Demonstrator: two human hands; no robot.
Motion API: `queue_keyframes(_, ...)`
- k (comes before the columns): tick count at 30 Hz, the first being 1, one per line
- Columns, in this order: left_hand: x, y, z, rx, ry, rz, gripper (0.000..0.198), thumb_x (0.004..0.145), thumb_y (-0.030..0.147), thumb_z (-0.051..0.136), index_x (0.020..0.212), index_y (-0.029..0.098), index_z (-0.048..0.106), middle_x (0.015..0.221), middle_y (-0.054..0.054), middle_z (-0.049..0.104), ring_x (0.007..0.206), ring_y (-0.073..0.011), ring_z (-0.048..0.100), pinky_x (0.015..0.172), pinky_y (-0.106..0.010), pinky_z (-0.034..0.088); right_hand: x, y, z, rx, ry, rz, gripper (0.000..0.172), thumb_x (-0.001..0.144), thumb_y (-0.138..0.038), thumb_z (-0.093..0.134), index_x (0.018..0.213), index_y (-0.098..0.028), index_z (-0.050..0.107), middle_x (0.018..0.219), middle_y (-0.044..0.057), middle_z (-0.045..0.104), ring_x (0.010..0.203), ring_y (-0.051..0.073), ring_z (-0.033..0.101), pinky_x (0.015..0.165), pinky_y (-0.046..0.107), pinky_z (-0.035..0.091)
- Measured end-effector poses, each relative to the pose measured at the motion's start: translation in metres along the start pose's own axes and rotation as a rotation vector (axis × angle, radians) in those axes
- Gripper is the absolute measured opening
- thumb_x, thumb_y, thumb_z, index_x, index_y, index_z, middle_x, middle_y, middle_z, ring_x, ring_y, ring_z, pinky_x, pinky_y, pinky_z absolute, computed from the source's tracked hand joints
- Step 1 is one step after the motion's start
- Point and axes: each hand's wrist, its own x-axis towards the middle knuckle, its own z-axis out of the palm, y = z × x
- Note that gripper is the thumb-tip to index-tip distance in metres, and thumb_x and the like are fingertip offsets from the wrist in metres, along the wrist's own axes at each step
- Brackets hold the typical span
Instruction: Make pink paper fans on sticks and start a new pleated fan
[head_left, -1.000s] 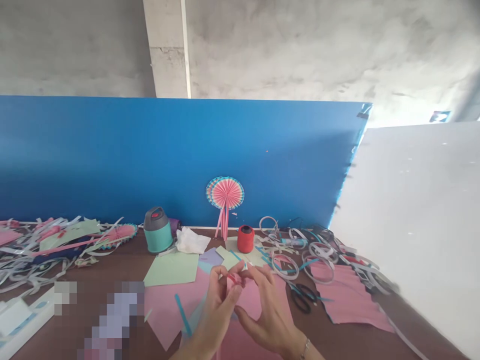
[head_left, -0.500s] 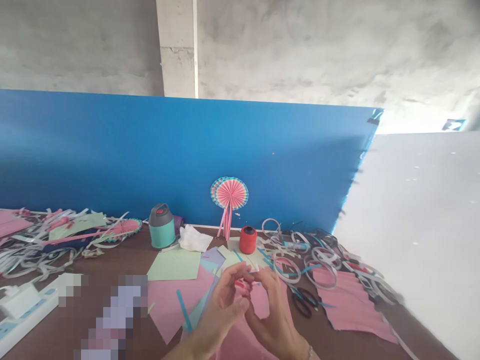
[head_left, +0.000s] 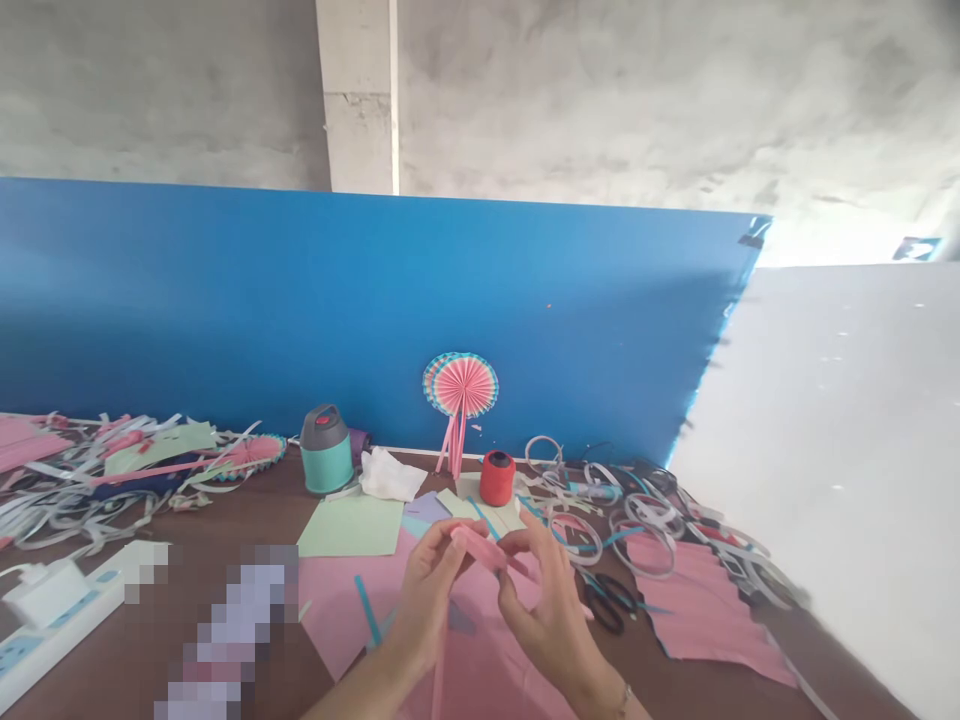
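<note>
A narrow folded pink paper strip (head_left: 481, 549) is stretched between my two hands above the pink paper sheets (head_left: 491, 660). At its left end, my left hand (head_left: 431, 580) pinches it between thumb and fingers. My right hand (head_left: 544, 590) has its thumb and forefinger closed on the right end, the other fingers curled behind. Another long pink strip hangs below the left hand. Just beyond the hands stands a red spool-like container (head_left: 497, 478) with a dark top. Black-handled scissors (head_left: 611, 602) lie right of my right hand.
Pink pleated fans (head_left: 461, 385) lean against the blue partition (head_left: 300, 300). A teal and grey container (head_left: 327, 455) stands beside a crumpled white tissue (head_left: 392, 475). Paper scraps and strips heap at left, coiled strips (head_left: 652, 525) at right. A white power strip (head_left: 60, 625) lies front left.
My hands have drawn apart, and the pink strip now shows stretched between them. Before, they were close together with a small pink and red bit visible between the fingers.
</note>
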Motion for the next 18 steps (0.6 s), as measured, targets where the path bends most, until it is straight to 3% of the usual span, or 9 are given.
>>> queue_keyframes(8,0.015,-0.012,-0.011,0.072,0.103,-0.174,0.046,0.062,0.05,0.075,0.088,0.013,0.071,0.084,-0.008,0.072,0.081,-0.0203,0.066,0.087,-0.037,0.051,0.002,0.031,0.004,0.076,-0.038,0.139,0.053,0.078,-0.016,0.047,0.13,-0.022,0.036,0.09,0.003,0.064,0.089,0.02,0.06,0.083,0.04,0.049)
queue_keyframes(11,0.015,-0.017,-0.011,0.072,0.132,-0.163,0.043,0.061,0.05,0.075,0.083,0.014,0.072,0.085,-0.007,0.072,0.082,-0.0202,0.066,0.088,-0.037,0.05,0.002,0.028,0.002,0.002,0.012,0.086,0.04,0.081,-0.023,0.052,0.12,-0.023,0.047,0.109,0.009,0.059,0.104,0.025,0.055,0.086,0.043,0.047)
queue_keyframes(14,0.013,-0.018,-0.009,0.085,0.13,-0.141,0.041,0.062,0.05,0.074,0.081,0.014,0.072,0.083,-0.007,0.071,0.085,-0.0204,0.065,0.09,-0.035,0.048,0.004,0.022,-0.004,0.008,0.074,0.048,0.026,0.085,-0.027,0.052,0.11,-0.024,0.054,0.114,0.01,0.052,0.11,0.026,0.05,0.088,0.042,0.045)
queue_keyframes(18,0.013,-0.018,-0.008,0.091,0.124,-0.127,0.042,0.063,0.051,0.072,0.081,0.013,0.072,0.083,-0.008,0.072,0.086,-0.021,0.065,0.089,-0.034,0.048,0.005,0.019,-0.008,0.072,0.108,0.053,0.031,0.085,-0.026,0.051,0.116,-0.023,0.048,0.112,0.01,0.053,0.104,0.024,0.052,0.085,0.041,0.046)
